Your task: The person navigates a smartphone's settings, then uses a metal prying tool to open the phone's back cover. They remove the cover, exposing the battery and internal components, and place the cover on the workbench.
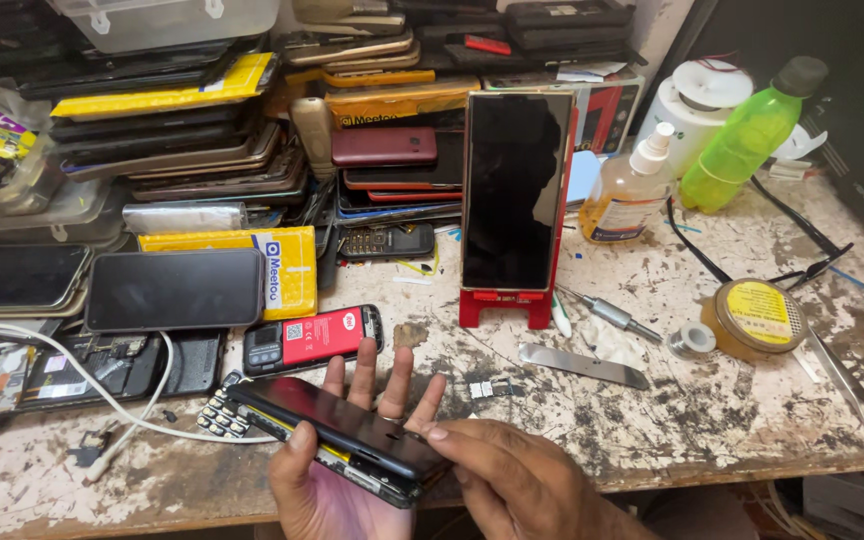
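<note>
black slim smartphone with loosened back cover (347,430): above scarred tabletop (652,420) edge, cradled in left hand (337,470), grip closed around it; right hand (507,480) fingertips pinch its corner. risk: cover likely cracks if pried unevenly.

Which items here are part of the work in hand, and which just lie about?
In hand: left hand, right hand, black phone held between them.
Lying about: upright phone on red stand, metal blade, green bottle, spray bottle, solder tin.
</note>
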A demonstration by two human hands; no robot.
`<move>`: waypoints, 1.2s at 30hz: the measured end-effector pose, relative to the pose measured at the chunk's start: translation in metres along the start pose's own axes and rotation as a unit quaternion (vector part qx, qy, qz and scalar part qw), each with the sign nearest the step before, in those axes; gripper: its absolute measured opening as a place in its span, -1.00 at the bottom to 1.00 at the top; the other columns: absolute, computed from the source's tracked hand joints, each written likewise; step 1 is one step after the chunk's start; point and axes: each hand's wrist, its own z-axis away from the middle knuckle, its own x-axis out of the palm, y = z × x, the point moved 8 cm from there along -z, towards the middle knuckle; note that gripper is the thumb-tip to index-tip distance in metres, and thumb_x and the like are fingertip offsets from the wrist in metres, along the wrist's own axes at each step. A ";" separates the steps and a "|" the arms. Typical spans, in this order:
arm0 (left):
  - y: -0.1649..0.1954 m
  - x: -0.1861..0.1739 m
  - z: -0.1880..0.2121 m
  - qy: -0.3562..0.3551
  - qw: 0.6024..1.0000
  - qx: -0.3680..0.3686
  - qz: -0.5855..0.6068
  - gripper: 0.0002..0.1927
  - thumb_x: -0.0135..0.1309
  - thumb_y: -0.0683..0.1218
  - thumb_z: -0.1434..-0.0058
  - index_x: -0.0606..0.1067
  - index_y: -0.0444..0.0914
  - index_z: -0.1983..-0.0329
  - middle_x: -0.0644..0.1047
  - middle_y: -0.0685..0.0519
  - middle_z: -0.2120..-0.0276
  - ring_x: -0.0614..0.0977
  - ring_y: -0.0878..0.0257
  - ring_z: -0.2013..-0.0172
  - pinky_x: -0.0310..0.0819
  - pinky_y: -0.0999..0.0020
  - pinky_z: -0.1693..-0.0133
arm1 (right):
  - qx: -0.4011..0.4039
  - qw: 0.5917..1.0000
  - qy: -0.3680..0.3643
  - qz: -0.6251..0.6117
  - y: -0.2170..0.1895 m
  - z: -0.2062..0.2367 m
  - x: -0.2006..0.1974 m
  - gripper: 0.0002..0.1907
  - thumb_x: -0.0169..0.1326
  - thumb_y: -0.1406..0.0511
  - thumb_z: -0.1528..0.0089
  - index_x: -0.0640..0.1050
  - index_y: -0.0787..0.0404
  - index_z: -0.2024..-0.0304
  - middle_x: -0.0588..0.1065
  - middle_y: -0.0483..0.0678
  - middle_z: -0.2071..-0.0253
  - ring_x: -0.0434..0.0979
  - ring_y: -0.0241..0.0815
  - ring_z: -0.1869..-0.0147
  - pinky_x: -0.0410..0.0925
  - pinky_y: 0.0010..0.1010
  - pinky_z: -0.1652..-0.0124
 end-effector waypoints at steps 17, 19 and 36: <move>0.001 -0.003 0.000 -0.025 1.000 -0.012 -0.008 -0.25 0.21 0.08 -0.02 0.31 -0.27 -0.28 0.29 -0.26 -0.31 0.25 -0.43 -0.38 0.07 -0.64 -0.28 | -0.017 0.998 -0.007 0.059 0.005 0.012 0.009 -0.45 0.12 0.60 -0.15 0.41 0.35 -0.21 0.56 0.26 -0.04 0.70 0.12 -0.11 0.59 -0.25 -0.03; 0.001 -0.003 0.000 -0.020 0.999 -0.015 -0.029 -0.20 0.22 0.05 0.00 0.27 -0.26 -0.30 0.27 -0.27 -0.29 0.25 -0.43 -0.38 0.07 -0.59 -0.24 | 0.009 0.999 0.008 0.050 0.009 0.012 0.008 -0.45 0.10 0.61 -0.15 0.41 0.35 -0.20 0.57 0.25 -0.05 0.70 0.13 -0.14 0.57 -0.24 -0.06; 0.003 0.000 0.002 -0.035 0.994 -0.028 -0.097 0.07 0.28 -0.01 0.12 0.03 -0.24 -0.45 0.19 -0.37 -0.31 0.26 -0.45 -0.36 0.16 -0.51 -0.20 | 0.147 0.986 0.080 -0.018 0.024 0.011 -0.001 -0.59 0.05 0.63 -0.15 0.55 0.28 -0.03 0.65 0.11 -0.02 0.71 -0.02 -0.17 0.54 -0.29 -0.10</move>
